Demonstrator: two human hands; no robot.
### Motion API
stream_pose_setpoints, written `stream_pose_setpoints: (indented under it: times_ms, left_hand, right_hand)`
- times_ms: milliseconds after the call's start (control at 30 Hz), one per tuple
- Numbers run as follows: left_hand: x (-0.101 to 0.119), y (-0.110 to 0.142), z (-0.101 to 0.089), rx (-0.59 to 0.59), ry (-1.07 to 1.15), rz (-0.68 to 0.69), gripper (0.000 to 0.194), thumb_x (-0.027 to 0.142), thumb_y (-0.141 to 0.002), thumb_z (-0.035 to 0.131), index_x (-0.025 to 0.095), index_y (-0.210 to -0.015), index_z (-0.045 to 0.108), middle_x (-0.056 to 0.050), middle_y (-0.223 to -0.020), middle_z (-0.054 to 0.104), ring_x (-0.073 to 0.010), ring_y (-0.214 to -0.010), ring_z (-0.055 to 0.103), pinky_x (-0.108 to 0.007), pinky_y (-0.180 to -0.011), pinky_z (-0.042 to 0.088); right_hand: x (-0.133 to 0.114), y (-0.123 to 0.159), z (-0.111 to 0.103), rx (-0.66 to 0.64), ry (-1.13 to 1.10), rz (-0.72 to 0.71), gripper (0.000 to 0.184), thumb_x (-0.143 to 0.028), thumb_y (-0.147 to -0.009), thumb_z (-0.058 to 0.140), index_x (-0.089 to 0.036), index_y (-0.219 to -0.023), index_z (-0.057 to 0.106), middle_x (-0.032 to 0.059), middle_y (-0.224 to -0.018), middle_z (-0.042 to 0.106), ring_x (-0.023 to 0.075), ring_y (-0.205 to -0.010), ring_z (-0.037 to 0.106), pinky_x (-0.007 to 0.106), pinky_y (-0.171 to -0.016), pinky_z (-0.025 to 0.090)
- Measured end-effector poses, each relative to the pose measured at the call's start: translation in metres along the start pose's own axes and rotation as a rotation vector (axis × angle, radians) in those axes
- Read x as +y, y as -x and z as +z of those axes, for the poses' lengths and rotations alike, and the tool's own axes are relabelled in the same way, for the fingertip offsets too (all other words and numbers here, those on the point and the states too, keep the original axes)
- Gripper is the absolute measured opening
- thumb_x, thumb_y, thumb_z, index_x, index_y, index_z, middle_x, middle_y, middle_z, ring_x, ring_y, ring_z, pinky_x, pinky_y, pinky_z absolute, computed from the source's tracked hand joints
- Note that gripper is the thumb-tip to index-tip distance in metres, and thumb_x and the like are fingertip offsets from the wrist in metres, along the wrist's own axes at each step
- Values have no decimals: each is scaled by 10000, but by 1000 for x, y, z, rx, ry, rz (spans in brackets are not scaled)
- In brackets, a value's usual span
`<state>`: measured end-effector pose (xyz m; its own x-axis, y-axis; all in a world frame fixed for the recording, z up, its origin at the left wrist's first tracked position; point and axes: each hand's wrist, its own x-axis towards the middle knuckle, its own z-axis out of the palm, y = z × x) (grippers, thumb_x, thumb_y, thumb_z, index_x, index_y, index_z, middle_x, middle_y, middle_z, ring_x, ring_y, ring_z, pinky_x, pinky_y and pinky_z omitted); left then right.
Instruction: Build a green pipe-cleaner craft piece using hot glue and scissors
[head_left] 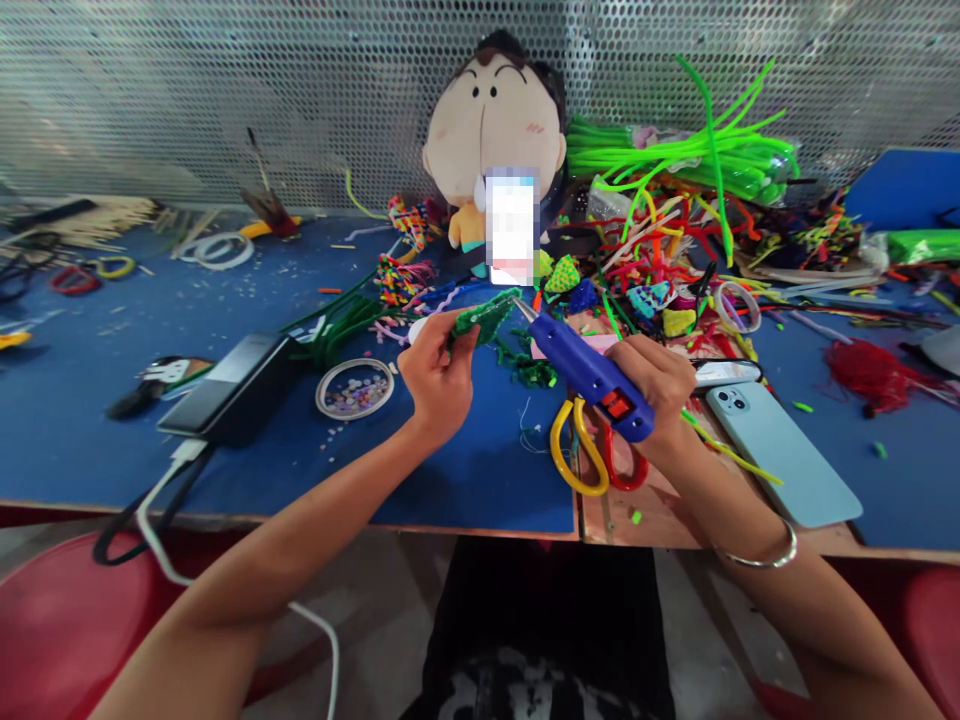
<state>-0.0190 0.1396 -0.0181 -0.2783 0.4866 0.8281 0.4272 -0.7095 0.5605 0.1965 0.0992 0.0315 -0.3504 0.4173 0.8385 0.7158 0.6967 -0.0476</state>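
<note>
My left hand (439, 370) pinches a flat green fuzzy piece (487, 314) that looks made of pipe cleaner. Wrapped in my right hand (654, 385) is a blue hot glue gun (589, 372), its metal nozzle pointing up and left. The nozzle tip is at the right end of the green piece; whether it touches I cannot tell. Below the glue gun lie scissors with yellow handles (579, 450) and a red-handled pair (624, 462). Green pipe cleaner snippets (534, 370) are scattered just under the nozzle.
A lit phone (511, 230) leans on a plush doll (491, 125) at the back. Bright green pipe cleaners (690, 160) are heaped at right, above a light blue phone (784, 455). A round lid of beads (355, 389) and a cabled power bank (229, 390) lie at left.
</note>
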Motion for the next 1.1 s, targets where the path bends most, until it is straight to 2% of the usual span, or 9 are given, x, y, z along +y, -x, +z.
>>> stream_pose_setpoints:
  times_ms: [300,467,533,633,733,833,933,1100]
  left_hand:
    - [2,-1,-1,10,-8,35,120,189,-838,650,234,-936,701,75,-666,583,-39,-545,417,-176,-525,343]
    - [1,-1,-1,20,-21,60,106,209,-841,648,222,-933,698,64,-691,615,-40,-544,433,-176,-521,357]
    - [1,-1,-1,31,-31,52,98,229,-839,650,215,-924,698,61,-678,608,-42,-530,420,-181,-506,350]
    - [-1,1,-1,46,-17,11,95,237,-837,650,217,-919,692,63,-666,592,-43,-524,412,-183,-499,345]
    - [-2,2,0,45,-2,-13,96,217,-839,640,216,-922,688,59,-693,612,-43,-546,449,-178,-520,376]
    - [-2,1,1,47,1,-11,101,205,-840,636,214,-923,692,52,-719,637,-50,-582,502,-179,-555,422]
    - [0,0,1,55,15,19,124,178,-834,642,219,-935,700,53,-734,654,-50,-606,535,-174,-572,439]
    - [3,-1,0,52,-10,52,143,171,-834,647,221,-952,710,52,-733,663,-50,-606,553,-170,-565,439]
  right_hand:
    - [-1,-2,-1,4,-24,3,325,-229,-913,454,-211,-599,369,-36,-545,340,90,-473,337,258,-465,234]
    - [0,-2,0,4,3,34,293,-265,-912,454,-211,-625,438,-27,-538,394,100,-463,358,263,-453,262]
    - [0,-1,0,3,2,59,230,-268,-899,470,-207,-679,498,-7,-575,482,112,-491,435,259,-467,320]
    - [0,0,-1,10,-82,72,124,-258,-886,480,-197,-820,566,55,-761,637,155,-659,605,271,-562,450]
    - [0,2,-1,0,-147,4,123,-265,-890,489,-190,-904,584,85,-859,680,177,-760,658,285,-617,493]
    - [0,4,0,-1,-137,-33,122,-270,-892,502,-190,-891,593,75,-833,689,174,-743,660,284,-616,490]
    - [-1,4,1,-17,-127,-7,130,-263,-897,497,-189,-846,592,59,-789,673,159,-699,637,272,-589,465]
    - [-2,3,1,-12,-73,-15,197,-269,-913,482,-189,-749,556,18,-638,568,131,-581,537,258,-523,382]
